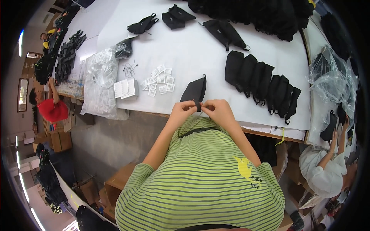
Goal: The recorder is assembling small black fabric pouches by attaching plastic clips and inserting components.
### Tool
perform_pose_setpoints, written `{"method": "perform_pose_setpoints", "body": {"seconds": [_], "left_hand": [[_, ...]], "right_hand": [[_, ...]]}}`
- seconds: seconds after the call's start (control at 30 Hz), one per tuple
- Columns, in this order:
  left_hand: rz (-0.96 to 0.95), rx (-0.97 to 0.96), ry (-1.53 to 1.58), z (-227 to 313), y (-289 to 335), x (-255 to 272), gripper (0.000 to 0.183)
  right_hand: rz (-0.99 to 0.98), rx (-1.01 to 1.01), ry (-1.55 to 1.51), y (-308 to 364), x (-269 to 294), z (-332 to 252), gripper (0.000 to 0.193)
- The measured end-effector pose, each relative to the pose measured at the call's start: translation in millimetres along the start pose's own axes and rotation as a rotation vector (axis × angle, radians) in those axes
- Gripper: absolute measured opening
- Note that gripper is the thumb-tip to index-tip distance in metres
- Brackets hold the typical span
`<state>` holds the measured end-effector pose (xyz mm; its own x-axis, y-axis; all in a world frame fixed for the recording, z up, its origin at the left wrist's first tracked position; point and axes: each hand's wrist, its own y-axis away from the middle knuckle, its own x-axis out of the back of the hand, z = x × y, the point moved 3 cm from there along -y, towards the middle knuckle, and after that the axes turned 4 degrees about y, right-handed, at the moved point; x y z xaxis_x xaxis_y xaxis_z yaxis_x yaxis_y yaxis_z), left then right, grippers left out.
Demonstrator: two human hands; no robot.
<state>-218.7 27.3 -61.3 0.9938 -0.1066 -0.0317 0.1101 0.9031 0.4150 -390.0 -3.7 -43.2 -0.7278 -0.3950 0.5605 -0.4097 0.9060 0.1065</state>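
Note:
A black fabric piece with narrow loops, like a small pouch, lies at the table's front edge before me. My left hand pinches its near end between thumb and fingers. Close beside it, the thumb and fingertips of my right hand press together at the same end; any small item between them is too small to make out. Beyond my left hand lie several loose white printed tags. A stack of white cards sits further left, with thin black strings behind it.
A row of similar black pieces overlaps at the right, and more lie farther back near a large black heap. A clear plastic bag hangs over the front edge. Other people work at left and right.

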Motion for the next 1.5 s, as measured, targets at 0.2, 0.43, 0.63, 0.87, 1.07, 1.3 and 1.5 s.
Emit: {"method": "perform_pose_setpoints", "body": {"seconds": [0.2,0.43,0.63,0.87,1.07,1.3,1.5], "left_hand": [[0.191,-0.105,-0.180,-1.6,11.0,-3.0,0.017],[0.430,-0.281,-0.039,12.7,26.0,2.5,0.010],[0.358,-0.359,0.139,40.2,34.3,-1.5,0.011],[0.090,-0.285,0.107,54.8,35.1,-21.9,0.010],[0.108,-0.293,0.023,57.8,36.2,-29.5,0.009],[0.167,-0.296,-0.029,59.1,41.1,-30.0,0.007],[0.207,-0.327,-0.055,60.0,43.9,-31.8,0.007]], "right_hand": [[-0.020,0.025,0.044,3.7,-3.2,-3.5,0.014],[-0.029,-0.116,-0.658,1.4,8.2,1.8,0.012],[-0.022,-0.158,-0.928,9.7,26.8,9.6,0.014],[-0.012,-0.163,-1.075,10.8,23.5,-1.3,0.012],[0.106,-0.126,-0.974,13.2,14.8,-8.2,0.014],[0.083,-0.165,-0.919,15.6,12.1,-15.8,0.019],[0.060,-0.211,-0.945,16.7,11.3,-18.0,0.021]]}}
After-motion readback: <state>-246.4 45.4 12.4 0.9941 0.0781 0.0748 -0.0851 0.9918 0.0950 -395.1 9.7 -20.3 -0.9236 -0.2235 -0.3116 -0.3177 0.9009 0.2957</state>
